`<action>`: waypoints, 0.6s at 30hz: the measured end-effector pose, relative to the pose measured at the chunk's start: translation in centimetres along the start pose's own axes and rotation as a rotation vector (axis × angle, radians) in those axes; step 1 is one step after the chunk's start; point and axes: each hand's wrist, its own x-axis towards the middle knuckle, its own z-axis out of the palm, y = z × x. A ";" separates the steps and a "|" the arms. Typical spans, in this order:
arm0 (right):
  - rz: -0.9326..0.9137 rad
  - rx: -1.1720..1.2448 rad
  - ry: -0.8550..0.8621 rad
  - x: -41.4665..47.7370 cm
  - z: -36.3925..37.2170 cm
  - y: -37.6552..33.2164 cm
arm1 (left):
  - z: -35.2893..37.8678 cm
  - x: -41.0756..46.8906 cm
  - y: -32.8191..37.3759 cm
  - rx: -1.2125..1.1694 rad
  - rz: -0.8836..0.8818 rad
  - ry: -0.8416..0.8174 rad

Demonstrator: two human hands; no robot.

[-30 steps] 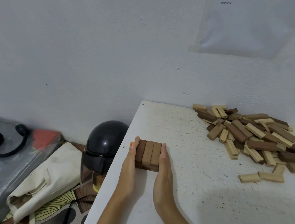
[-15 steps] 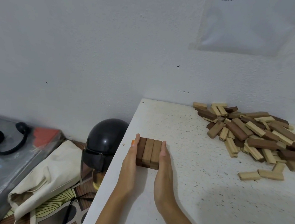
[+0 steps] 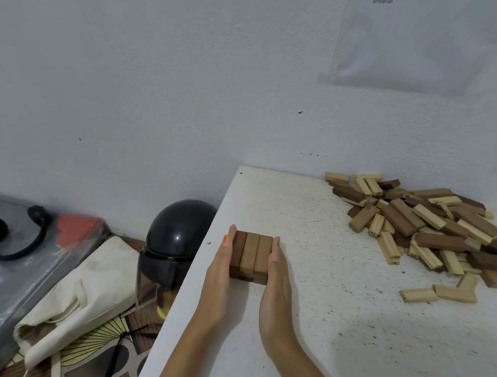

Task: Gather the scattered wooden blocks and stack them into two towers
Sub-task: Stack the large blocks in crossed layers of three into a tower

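Unmoved, left hand [image 3: 218, 273] and right hand [image 3: 278, 287] press 3 blocks [image 3: 251, 254].

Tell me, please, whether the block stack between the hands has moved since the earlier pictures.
No; the block stack stays just right of the small hole in the table.

Lower centre, the left hand [image 3: 219, 271] and right hand [image 3: 278, 284] press flat, fingers straight, against opposite sides of a low stack of brown wooden blocks [image 3: 250, 256] on the white speckled table [image 3: 334, 331]. A loose pile of light and dark wooden blocks [image 3: 435, 231] lies at right.
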 end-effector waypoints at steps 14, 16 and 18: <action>-0.068 0.063 0.097 0.6 -2.8 -1.4 | 0.7 -2.2 2.9 0.240 0.299 0.168; -0.129 0.069 0.119 0.7 -4.2 -2.1 | 1.9 -3.2 3.4 0.235 0.388 0.168; -0.168 0.079 0.145 0.7 -5.8 -2.8 | 3.8 -3.9 3.5 0.256 0.412 0.119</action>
